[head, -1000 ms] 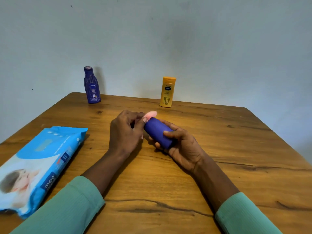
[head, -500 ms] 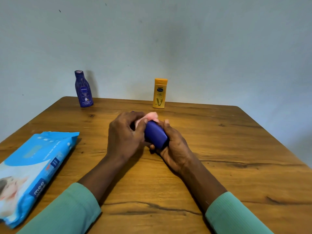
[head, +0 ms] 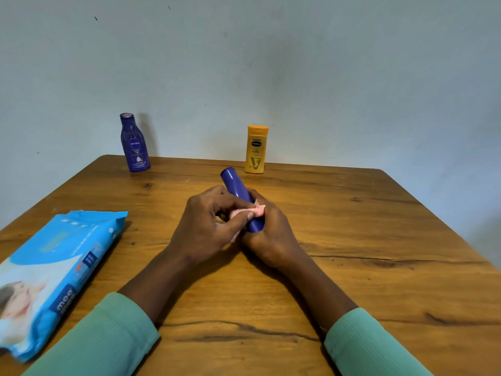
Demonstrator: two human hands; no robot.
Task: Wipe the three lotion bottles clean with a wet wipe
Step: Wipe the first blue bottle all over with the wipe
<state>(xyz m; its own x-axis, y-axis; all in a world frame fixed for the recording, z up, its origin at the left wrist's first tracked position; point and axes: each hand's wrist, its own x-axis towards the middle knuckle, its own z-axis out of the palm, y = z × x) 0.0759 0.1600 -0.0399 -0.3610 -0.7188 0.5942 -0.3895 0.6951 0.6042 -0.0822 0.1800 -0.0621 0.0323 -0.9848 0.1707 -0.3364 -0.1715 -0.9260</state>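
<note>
Fingers [head: 229, 202] of the left hand [head: 206, 226] pinch the wet wipe [head: 248, 211], a pink wad, against the slim blue bottle [head: 235, 184]. The right hand [head: 271, 236] is clenched round its lower end, holding it tilted just above the middle of the surface [head: 366, 240]. That bottle looks mid-wipe. The dark blue bottle [head: 134, 143] and the yellow bottle [head: 256, 150] stand upright at the far edge (whether already wiped, I cannot tell). A wipes pack [head: 54, 272] lies to the left.

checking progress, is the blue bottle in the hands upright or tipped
Tipped: the held blue bottle slants away from the person, lower end gripped by the right hand, while the left hand pinches a pink wipe against it.
</note>
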